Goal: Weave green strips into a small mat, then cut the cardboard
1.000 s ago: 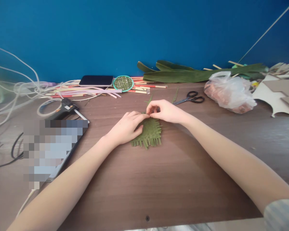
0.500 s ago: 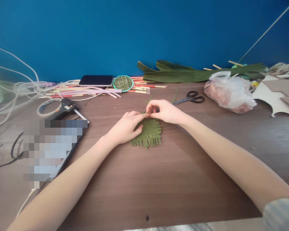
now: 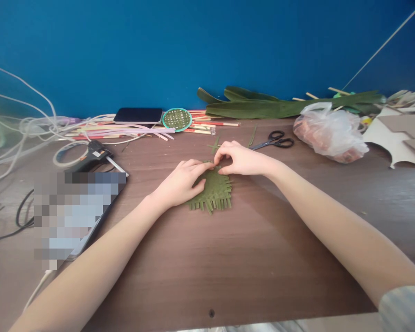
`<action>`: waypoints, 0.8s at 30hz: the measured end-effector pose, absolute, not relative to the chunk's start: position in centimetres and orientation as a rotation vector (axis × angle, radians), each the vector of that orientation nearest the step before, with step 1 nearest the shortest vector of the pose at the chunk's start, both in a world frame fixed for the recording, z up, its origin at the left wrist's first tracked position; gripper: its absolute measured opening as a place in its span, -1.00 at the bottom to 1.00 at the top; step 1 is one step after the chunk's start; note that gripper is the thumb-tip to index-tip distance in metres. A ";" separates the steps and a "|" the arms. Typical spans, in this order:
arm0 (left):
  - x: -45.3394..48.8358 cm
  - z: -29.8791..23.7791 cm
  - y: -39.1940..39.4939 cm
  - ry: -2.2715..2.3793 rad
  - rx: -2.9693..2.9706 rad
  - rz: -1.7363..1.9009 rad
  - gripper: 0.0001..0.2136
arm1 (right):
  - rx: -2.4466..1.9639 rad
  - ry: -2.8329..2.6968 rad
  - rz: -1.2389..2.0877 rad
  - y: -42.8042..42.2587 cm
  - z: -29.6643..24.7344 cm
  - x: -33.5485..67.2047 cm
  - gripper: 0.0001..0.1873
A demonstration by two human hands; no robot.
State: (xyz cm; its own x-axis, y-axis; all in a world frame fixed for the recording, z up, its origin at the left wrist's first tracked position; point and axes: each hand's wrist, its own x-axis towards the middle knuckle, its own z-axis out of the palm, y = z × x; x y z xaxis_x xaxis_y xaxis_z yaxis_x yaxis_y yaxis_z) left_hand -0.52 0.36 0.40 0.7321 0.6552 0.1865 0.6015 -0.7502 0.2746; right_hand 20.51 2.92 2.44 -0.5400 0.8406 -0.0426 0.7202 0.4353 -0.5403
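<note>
A small woven mat of green leaf strips, with a fringe of short strip ends, lies flat on the table in front of me. My left hand lies over its left part, fingers stretched out and thumb apart, pressing it down. At the mat's top edge is my right hand, its thumb and index finger curved with a gap between them, and nothing shows in them. My fingers hide the upper left of the mat. Loose leaf strips and black-handled scissors lie just beyond my right hand.
Along the blue wall are long green leaves, a plastic bag, a phone and a round woven piece with a teal rim. To the left lie a glue gun, a tape roll, cables and a blurred tablet.
The thumb and index finger of my right hand have parted, and that hand has shifted slightly right. My left hand and the mat have stayed in place.
</note>
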 end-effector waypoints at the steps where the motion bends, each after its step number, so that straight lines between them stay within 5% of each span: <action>1: -0.5 0.4 0.3 1.003 2.740 0.407 -0.61 | -1.364 -2.460 0.762 2.9 2.5 20.5 -0.83; 24: -0.5 0.3 0.3 1.016 2.739 0.402 -0.61 | -1.257 -2.447 0.744 3.0 2.0 20.7 -0.86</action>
